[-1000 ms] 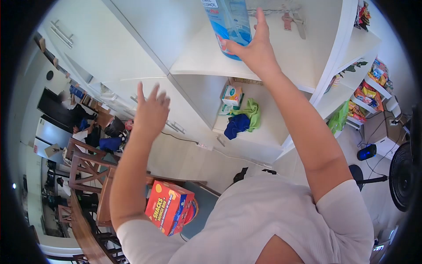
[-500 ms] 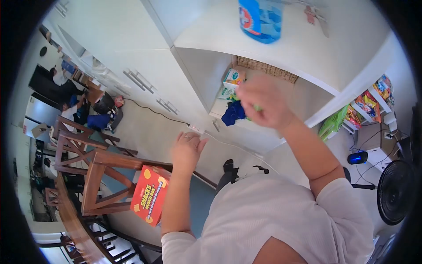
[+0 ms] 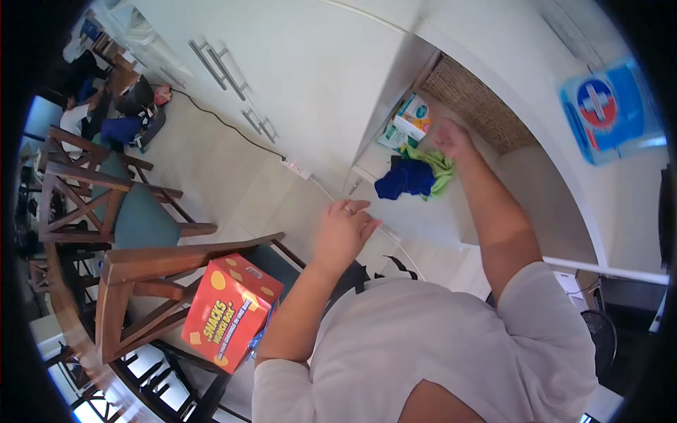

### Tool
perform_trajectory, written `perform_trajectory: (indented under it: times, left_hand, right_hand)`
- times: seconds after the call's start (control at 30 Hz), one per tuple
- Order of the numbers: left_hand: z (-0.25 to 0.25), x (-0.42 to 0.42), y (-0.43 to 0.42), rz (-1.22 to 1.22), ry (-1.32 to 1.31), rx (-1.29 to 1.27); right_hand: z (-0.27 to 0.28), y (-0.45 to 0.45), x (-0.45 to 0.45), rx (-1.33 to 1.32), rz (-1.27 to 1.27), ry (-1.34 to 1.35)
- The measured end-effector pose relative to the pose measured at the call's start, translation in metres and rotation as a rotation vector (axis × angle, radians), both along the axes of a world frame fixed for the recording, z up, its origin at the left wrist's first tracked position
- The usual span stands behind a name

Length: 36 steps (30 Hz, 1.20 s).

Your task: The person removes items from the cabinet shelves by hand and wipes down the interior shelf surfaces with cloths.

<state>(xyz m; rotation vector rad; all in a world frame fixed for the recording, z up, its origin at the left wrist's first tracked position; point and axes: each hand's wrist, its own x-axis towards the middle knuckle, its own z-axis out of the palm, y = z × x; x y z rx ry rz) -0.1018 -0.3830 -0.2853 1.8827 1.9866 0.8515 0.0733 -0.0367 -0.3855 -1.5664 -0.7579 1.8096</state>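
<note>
My right hand (image 3: 453, 140) reaches into the low shelf compartment, beside a crumpled lime-green cloth (image 3: 443, 168). Its fingers look loosely parted, with nothing visible in them. A dark blue cloth (image 3: 407, 179) lies bunched against the green one at the shelf's front edge. Just behind the cloths are a white and green box with an orange patch (image 3: 412, 118) and a greenish-white pack (image 3: 392, 135). My left hand (image 3: 343, 231), with a ring on one finger, hovers over the floor in front of the cabinet, fingers slightly bent, thumb apart, holding nothing.
A woven basket (image 3: 479, 102) stands at the compartment's back. A bottle of blue liquid (image 3: 612, 113) sits on the upper shelf. At left, a red snack box (image 3: 231, 310) rests by a wooden chair (image 3: 176, 261). A power strip (image 3: 296, 168) lies on the floor. People are farther off.
My view has turned right and come closer to the compartment. My right hand has moved from in front of the shelf to inside it; the green cloth now shows more fully.
</note>
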Motion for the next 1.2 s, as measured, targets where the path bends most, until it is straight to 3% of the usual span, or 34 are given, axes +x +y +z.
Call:
perform_trajectory:
  times: [0.07, 0.3, 0.4, 0.5, 0.6, 0.73, 0.83, 0.93, 1.07, 1.17, 1.2]
  left_hand:
    - [-0.003, -0.001, 0.001, -0.011, -0.040, -0.025]
    - [-0.024, -0.016, -0.009, -0.072, -0.212, -0.228]
    - [-0.030, -0.020, -0.009, -0.061, -0.262, -0.243]
    - [-0.031, -0.020, -0.001, -0.057, -0.325, -0.237]
    - [-0.029, -0.018, 0.013, -0.045, -0.466, -0.195]
    - [-0.026, -0.008, 0.039, -0.007, -0.568, -0.002]
    - [-0.005, 0.014, 0.048, 0.186, -1.105, -0.108]
    - [0.018, 0.046, 0.035, -0.046, -1.385, 0.072]
    - [0.046, 0.085, -0.001, 0.007, -1.204, 0.237]
    - [0.078, 0.089, -0.003, 0.048, -1.061, 0.395]
    - [0.090, 0.086, 0.004, 0.076, -1.068, 0.530]
  right_hand:
    - [-0.050, 0.022, -0.009, -0.083, -0.025, -0.049]
    - [-0.029, 0.003, -0.067, -0.174, -0.092, -0.162]
    - [-0.029, 0.007, -0.065, -0.232, -0.100, 0.224]
    - [-0.030, 0.005, -0.062, -0.158, -0.154, 0.258]
    - [0.019, -0.026, -0.052, 0.072, -0.068, 0.162]
    - [0.047, -0.077, -0.021, 0.234, -0.077, 0.316]
    - [0.104, -0.156, 0.000, 0.336, 0.111, 0.356]
    - [0.146, -0.212, 0.025, 0.470, 0.402, 0.362]
    - [0.203, -0.246, 0.057, 0.935, 0.731, 0.265]
    - [0.245, -0.260, 0.073, 1.154, 0.714, 0.233]
    - [0.260, -0.259, 0.078, 1.344, 0.691, 0.120]
